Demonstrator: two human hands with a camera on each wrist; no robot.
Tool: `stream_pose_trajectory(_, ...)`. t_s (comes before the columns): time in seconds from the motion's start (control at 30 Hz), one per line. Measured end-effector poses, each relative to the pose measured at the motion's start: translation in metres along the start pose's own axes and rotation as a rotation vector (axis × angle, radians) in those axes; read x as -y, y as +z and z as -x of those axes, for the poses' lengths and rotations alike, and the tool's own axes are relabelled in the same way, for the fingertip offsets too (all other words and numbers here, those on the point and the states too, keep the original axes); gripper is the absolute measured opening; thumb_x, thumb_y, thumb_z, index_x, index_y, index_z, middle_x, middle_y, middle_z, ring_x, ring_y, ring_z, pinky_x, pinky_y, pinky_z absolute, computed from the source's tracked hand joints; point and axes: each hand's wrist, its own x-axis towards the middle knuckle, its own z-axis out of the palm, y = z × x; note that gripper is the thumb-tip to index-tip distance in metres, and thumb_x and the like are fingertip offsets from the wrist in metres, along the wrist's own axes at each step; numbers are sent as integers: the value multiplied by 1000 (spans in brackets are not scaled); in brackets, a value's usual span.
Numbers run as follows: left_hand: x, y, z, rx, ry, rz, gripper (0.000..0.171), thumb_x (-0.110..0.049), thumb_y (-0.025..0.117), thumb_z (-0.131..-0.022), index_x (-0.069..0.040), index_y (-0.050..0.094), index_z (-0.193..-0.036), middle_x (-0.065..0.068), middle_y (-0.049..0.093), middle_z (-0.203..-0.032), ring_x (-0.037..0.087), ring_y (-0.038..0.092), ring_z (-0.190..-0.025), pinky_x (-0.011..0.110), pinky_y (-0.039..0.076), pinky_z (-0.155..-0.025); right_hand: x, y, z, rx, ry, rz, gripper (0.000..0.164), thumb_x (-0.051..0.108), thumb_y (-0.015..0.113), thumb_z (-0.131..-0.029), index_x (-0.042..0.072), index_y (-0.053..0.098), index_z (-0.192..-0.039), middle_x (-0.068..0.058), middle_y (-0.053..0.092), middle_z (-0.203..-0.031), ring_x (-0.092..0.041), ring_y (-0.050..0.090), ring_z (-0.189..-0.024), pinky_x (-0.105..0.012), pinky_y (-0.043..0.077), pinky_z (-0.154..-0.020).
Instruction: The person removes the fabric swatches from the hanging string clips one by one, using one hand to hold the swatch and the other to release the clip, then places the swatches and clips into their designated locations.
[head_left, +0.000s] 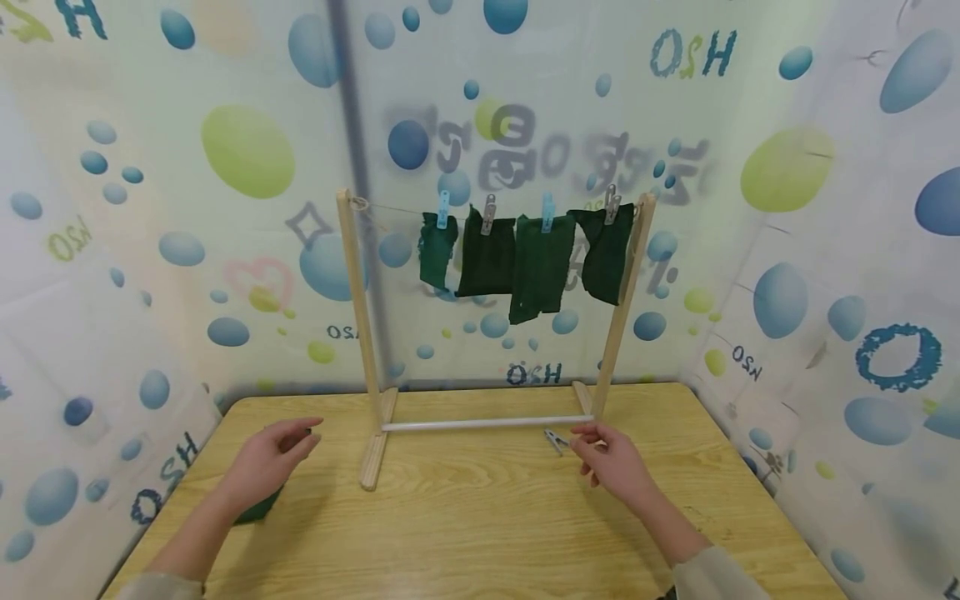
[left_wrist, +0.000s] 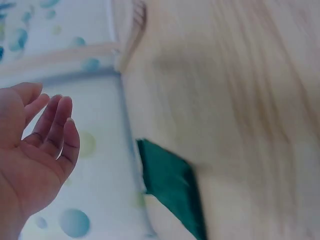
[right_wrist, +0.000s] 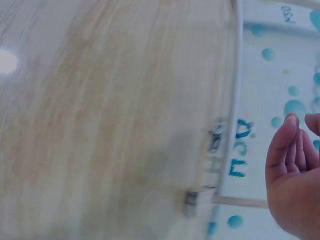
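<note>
My left hand (head_left: pixel 262 462) hovers over the table's left side with relaxed fingers and nothing in them. Partly hidden below it in the head view lies a green cloth (left_wrist: pixel 172 182), which shows better in the left wrist view. On the right, my right hand (head_left: pixel 617 467) is raised with loosely bent fingers, close to a grey clothespin (head_left: pixel 556 441). In the right wrist view this clothespin (right_wrist: pixel 216 138) lies on the table apart from the fingers. Green cloth pieces (head_left: pixel 542 271) hang from a string (head_left: pixel 397 208), held by blue clothespins (head_left: pixel 547 213) and grey clothespins (head_left: pixel 488 215).
The string runs between the left wooden post (head_left: pixel 360 308) and right wooden post (head_left: pixel 624 308) of a rack. A white rod (head_left: pixel 487 423) joins them low down. The rack's left foot (head_left: pixel 372 458) juts forward on the wooden table (head_left: pixel 465 517). Patterned curtains (head_left: pixel 247 250) surround the table.
</note>
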Motion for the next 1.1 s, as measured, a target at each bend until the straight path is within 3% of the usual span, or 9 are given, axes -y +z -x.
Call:
stream_pose_trajectory(0.23, -41, 4, -1, -15, 110, 64, 41, -28, 66, -113, -8, 69, -148, 10, 75, -116, 11, 62, -83, 29, 51, -64, 36, -2, 4, 32, -40, 2, 32, 23, 70, -110, 5, 69, -136, -10, 66, -111, -18, 65, -75, -29, 55, -57)
stream_pose_trajectory(0.6, -94, 0, -12, -3, 211, 100, 38, -34, 63, -114, -17, 71, -147, 6, 74, -119, 16, 70, -95, 30, 56, -73, 109, -4, -7, 53, -191, 96, 30, 26, 70, -110, 8, 70, -134, -14, 66, -113, -20, 65, -75, -30, 58, -60)
stream_pose_trajectory(0.87, -130, -7, -39, -21, 287, 170, 37, -30, 62, -115, -16, 70, -149, 9, 72, -123, 17, 71, -94, 32, 58, -75, 172, -1, -25, 60, -311, 153, 34, 31, 68, -111, 11, 69, -138, -12, 65, -114, -25, 66, -76, -29, 57, -62)
stream_pose_trajectory(1.1, -174, -23, -70, -114, 317, 309, 40, -32, 61, -115, -13, 67, -150, 17, 70, -136, 11, 73, -93, 28, 59, -70, 224, 8, -38, 71, -384, 165, 30, 29, 68, -111, 14, 70, -138, -9, 67, -111, -24, 68, -76, -33, 58, -62)
